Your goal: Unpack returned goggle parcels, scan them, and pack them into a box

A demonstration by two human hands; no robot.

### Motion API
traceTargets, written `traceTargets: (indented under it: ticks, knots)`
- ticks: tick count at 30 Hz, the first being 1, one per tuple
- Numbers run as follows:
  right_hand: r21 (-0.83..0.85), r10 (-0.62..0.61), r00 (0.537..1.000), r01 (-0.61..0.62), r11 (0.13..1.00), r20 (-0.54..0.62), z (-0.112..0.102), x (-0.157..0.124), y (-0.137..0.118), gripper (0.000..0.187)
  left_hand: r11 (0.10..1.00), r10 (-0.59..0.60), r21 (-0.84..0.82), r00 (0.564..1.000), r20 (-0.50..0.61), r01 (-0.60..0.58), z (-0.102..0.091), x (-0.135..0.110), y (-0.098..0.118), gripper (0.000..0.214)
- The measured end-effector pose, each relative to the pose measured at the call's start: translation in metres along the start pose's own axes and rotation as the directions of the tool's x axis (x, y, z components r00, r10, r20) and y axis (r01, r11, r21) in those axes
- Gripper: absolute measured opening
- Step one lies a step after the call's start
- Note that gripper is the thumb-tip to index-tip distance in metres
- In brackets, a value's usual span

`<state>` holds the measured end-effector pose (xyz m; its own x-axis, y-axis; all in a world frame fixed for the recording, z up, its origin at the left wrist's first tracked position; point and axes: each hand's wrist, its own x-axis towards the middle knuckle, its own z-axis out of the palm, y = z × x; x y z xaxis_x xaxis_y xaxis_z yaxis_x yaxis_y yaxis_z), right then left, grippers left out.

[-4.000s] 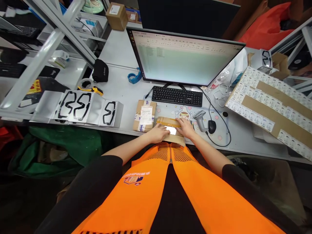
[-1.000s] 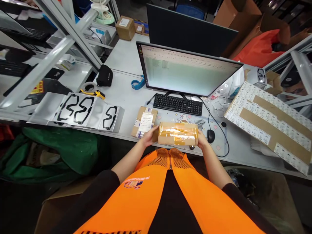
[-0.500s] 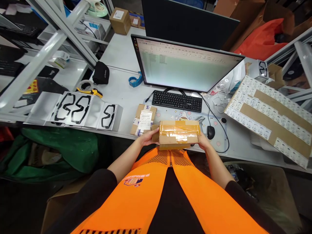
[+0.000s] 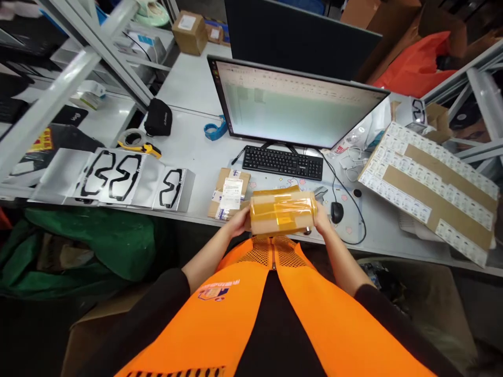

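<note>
A small cardboard box (image 4: 283, 213), wrapped in shiny brown tape, is held up in front of my vest at the desk's front edge. My left hand (image 4: 240, 220) grips its left end, and my right hand (image 4: 322, 219) grips the right end. Both hands are closed against the box, with some fingers hidden behind it. Just beyond my left hand lies a flat cardboard parcel (image 4: 229, 193) with white labels. A black computer mouse (image 4: 337, 212) rests to the right of my right hand.
A keyboard (image 4: 283, 162) and a lit monitor (image 4: 294, 104) stand behind the box. White printed boxes (image 4: 171, 188), a yellow-handled cutter (image 4: 151, 150) and a blue tape dispenser (image 4: 215, 130) lie to the left. A large label-covered cardboard sheet (image 4: 432, 191) leans at right.
The box has turned in my hands, so a different taped side shows, with a tape-covered edge now raised at the back. The view has shifted slightly.
</note>
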<state>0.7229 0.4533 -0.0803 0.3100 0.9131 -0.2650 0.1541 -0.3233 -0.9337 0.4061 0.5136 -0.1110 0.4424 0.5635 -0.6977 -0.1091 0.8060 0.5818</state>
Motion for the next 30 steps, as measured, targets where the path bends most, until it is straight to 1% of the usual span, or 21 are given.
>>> traceTargets:
  ticks: [3,8,11,16,19,21,22,24,25,26,27,28,29,30]
  knots:
    - [-0.002,0.002,1.0,-0.002,1.0,0.008,-0.002,-0.001,0.006,0.052,0.998,0.013,-0.058,0.999,-0.035,-0.015,-0.002,0.0,-0.001,0.046]
    - [0.0,0.063,0.998,-0.063,0.998,0.025,-0.004,0.003,0.014,0.046,0.999,-0.03,-0.031,0.998,-0.054,0.028,-0.005,0.0,0.004,0.049]
    - [0.007,0.057,0.998,-0.057,0.998,0.025,-0.005,0.007,0.014,0.045,0.999,-0.038,-0.031,0.997,-0.072,0.036,-0.004,0.001,0.008,0.045]
    - [-0.004,0.066,0.998,-0.066,0.998,-0.015,0.002,0.014,0.012,0.05,0.999,-0.025,-0.038,0.997,-0.068,0.022,-0.001,0.007,0.014,0.044]
    - [0.032,0.083,0.997,-0.083,0.996,0.003,0.007,0.018,0.013,0.053,0.997,-0.05,-0.06,0.996,-0.076,0.046,-0.003,0.01,0.016,0.041]
    - [0.011,0.076,0.997,-0.076,0.997,0.031,0.003,0.02,0.011,0.059,0.996,-0.06,-0.076,0.995,-0.076,0.055,-0.005,0.01,0.017,0.04]
    - [-0.022,0.059,0.998,-0.059,0.998,0.023,-0.002,0.021,0.009,0.065,0.995,-0.066,-0.083,0.996,-0.065,0.06,-0.007,0.009,0.017,0.04]
    - [-0.104,-0.026,1.0,0.025,0.994,-0.009,-0.017,0.021,0.001,0.08,0.993,-0.06,-0.1,0.997,-0.04,0.055,-0.01,0.007,0.017,0.04]
    - [-0.146,-0.093,0.996,0.093,0.985,0.004,-0.024,0.021,-0.004,0.089,0.993,-0.059,-0.106,0.998,-0.029,0.055,-0.011,0.005,0.018,0.041]
    - [-0.187,-0.171,0.984,0.179,0.966,0.058,-0.029,0.02,-0.01,0.098,0.992,-0.061,-0.111,0.998,-0.013,0.059,-0.012,0.004,0.02,0.042]
    - [-0.223,-0.25,0.955,0.281,0.933,0.157,-0.032,0.019,-0.016,0.108,0.992,-0.057,-0.116,0.998,0.011,0.058,-0.013,0.004,0.021,0.043]
    - [-0.254,-0.312,0.905,0.387,0.887,0.288,-0.032,0.018,-0.021,0.118,0.991,-0.049,-0.121,0.998,0.05,0.055,-0.012,0.004,0.024,0.045]
    - [-0.283,-0.341,0.84,0.479,0.831,0.421,-0.03,0.018,-0.025,0.127,0.991,-0.044,-0.124,0.994,0.099,0.056,-0.011,0.004,0.026,0.047]
    - [-0.317,-0.334,0.781,0.545,0.776,0.527,-0.025,0.018,-0.028,0.134,0.991,-0.047,-0.12,0.988,0.149,0.065,-0.009,0.006,0.029,0.049]
